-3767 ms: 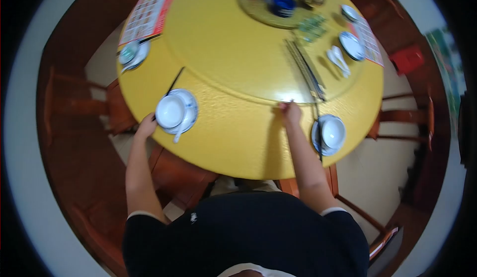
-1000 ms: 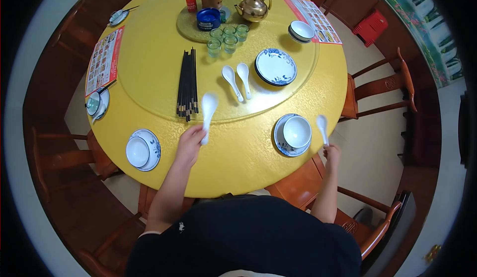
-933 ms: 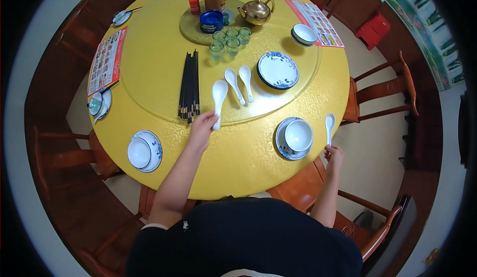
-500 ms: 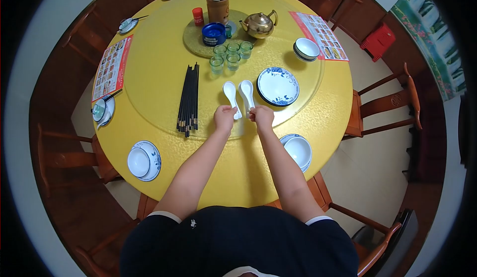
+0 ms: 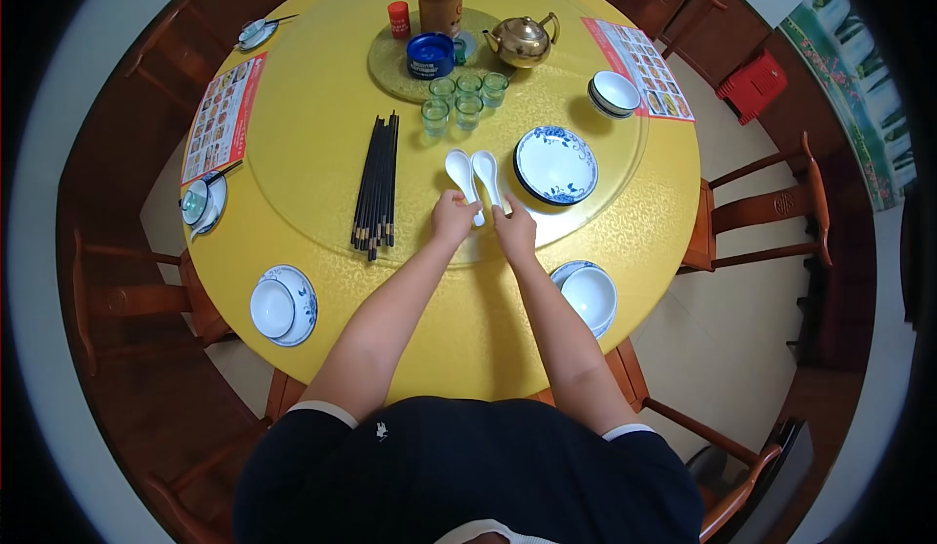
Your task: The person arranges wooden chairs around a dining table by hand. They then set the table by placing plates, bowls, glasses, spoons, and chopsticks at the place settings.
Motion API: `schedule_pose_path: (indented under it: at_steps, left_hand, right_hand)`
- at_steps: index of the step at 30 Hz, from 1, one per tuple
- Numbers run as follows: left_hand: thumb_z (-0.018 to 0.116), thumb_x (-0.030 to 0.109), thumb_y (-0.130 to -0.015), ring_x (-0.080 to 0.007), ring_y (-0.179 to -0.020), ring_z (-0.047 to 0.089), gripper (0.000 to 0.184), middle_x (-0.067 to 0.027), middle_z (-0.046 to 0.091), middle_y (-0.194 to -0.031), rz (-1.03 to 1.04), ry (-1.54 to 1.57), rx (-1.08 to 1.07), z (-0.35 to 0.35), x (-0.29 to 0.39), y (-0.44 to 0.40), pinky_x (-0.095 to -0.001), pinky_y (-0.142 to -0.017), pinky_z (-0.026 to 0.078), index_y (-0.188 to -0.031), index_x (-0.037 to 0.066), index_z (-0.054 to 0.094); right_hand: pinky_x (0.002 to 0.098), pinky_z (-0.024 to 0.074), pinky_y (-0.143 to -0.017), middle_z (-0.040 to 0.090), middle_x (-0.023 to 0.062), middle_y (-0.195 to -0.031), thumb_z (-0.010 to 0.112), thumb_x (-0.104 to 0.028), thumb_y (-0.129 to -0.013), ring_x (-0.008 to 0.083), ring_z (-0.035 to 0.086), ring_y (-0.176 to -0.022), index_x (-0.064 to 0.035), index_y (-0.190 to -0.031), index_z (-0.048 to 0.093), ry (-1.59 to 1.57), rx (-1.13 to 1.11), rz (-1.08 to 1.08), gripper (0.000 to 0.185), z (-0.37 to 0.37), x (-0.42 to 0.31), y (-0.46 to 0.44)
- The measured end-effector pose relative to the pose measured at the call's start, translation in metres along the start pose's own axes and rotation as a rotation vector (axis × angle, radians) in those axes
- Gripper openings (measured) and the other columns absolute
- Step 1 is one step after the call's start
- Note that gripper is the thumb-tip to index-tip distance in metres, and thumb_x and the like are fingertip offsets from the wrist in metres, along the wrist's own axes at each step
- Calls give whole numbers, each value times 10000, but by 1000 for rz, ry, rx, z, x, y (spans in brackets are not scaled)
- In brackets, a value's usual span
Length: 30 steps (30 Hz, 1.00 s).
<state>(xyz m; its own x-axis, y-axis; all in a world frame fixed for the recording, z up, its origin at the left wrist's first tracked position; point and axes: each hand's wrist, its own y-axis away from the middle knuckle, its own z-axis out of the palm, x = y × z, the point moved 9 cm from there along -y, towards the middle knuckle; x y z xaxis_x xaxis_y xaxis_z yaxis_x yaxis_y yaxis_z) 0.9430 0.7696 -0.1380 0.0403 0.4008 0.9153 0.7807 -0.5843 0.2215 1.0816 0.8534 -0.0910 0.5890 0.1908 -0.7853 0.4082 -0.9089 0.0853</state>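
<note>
My left hand (image 5: 453,218) is closed on the handle of a white soup spoon (image 5: 460,167), whose bowl points away from me. Beside it, my right hand (image 5: 514,230) pinches the handle of a second white soup spoon (image 5: 485,166). The two bowls lie side by side, almost touching, over the glass turntable (image 5: 312,193). To the left of my hands is a bundle of black chopsticks (image 5: 376,188). On the right sits a stack of blue-patterned plates (image 5: 556,164). Several small green glasses (image 5: 468,107) stand beyond the spoons.
Farther back are a brass teapot (image 5: 522,42), a blue ashtray (image 5: 430,54), a brown holder (image 5: 441,7) and a red cup (image 5: 398,20). Stacked bowls (image 5: 615,91) stand at right. Place settings with a left bowl (image 5: 272,309) and a right bowl (image 5: 590,297) flank my arms.
My right hand has moved slightly left, bringing its spoon closer to the left one. Both hands keep their grip. The whole view has shifted a little.
</note>
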Motion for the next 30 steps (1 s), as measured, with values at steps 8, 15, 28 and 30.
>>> schedule_pose_path:
  at_steps: [8, 15, 28, 30]
  left_hand:
    - [629, 249, -646, -226, -726, 551, 370, -133, 557, -804, -40, -37, 15, -1, -3, 0, -298, -650, 436, -877, -15, 509]
    - [602, 241, -660, -231, -728, 560, 340, -127, 574, -800, -47, 20, -51, 0, -18, -1, -311, -663, 435, -871, -12, 519]
    - [616, 171, -696, -129, -429, 475, 205, -62, 510, -547, -35, -148, -24, -6, -29, -15, -257, -394, 373, -751, -2, 522]
    - [608, 177, -705, -131, -429, 475, 201, -62, 509, -543, -52, -166, -25, -9, -26, -13, -256, -395, 373, -748, 1, 519]
  right_hand:
    - [261, 395, -520, 522, 95, -606, 505, -137, -746, 136, 476, -525, -10, -1038, 505, -256, 197, 83, 318, -96, 34, 65]
    - [324, 395, -699, 507, 171, -868, 523, -197, -729, 246, 489, -808, 15, -988, 520, 375, 515, 153, 335, -197, 139, 118]
    - [206, 349, -407, 513, 48, -590, 515, -156, -776, 78, 444, -458, 73, -984, 494, -165, 279, 336, 311, -160, 226, 118]
    - [205, 361, -402, 506, 44, -577, 516, -148, -772, 81, 444, -447, 71, -959, 504, -211, 244, 365, 288, -158, 228, 117]
